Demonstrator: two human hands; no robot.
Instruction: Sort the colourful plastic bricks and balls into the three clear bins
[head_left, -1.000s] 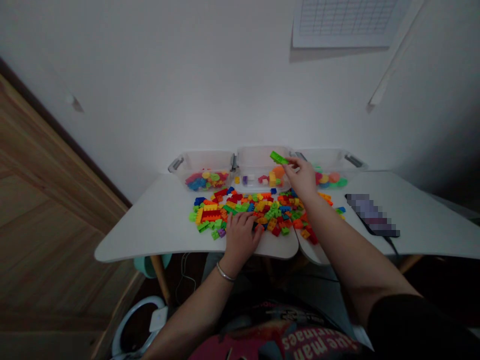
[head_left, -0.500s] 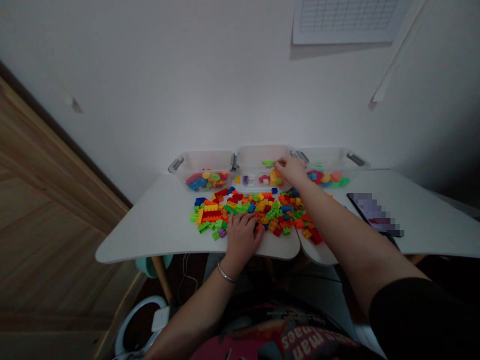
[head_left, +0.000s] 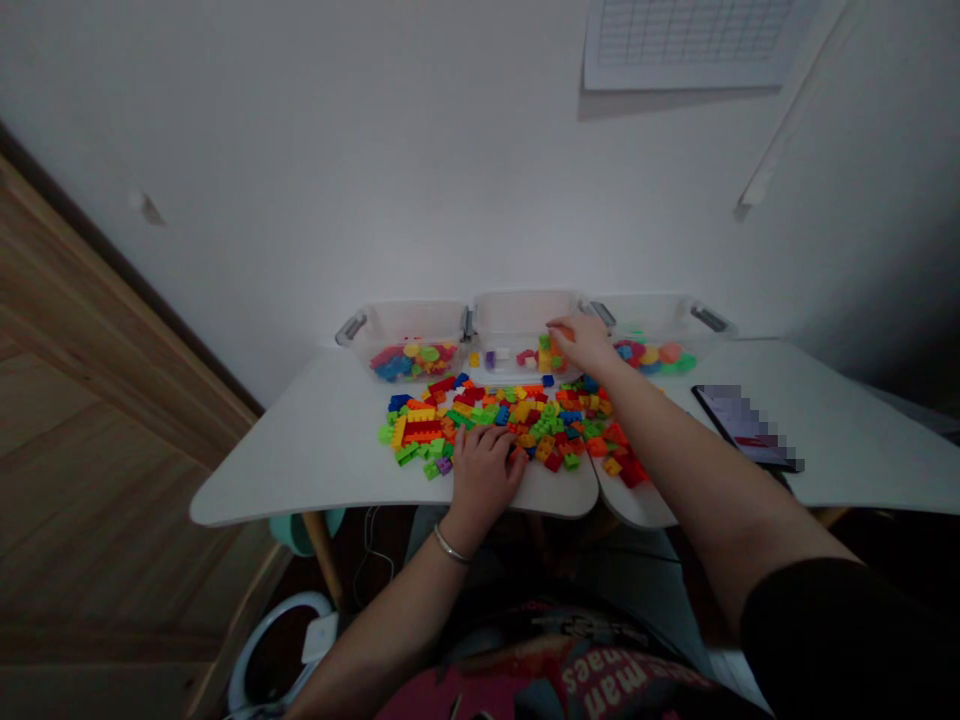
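Observation:
My left hand rests at the front of a spread of coloured toy building bricks, fingers stretched out over them. No brick shows in its grasp. My right hand hangs over the right part of the clear middle bin, its fingers slightly parted and apparently holding nothing. Beneath its fingertips, inside that bin, lie a few yellow, green, red and purple bricks. The palm side of both hands is hidden.
The left clear bin holds several mixed pieces, and the right bin several rounded ones. A tablet lies on the white table, right of my forearm. A wall stands behind the bins.
The light green piece pinched in my right hand has left the fingers, and green now shows lower in the middle bin. The right hand is slightly lower; my left hand has stayed put.

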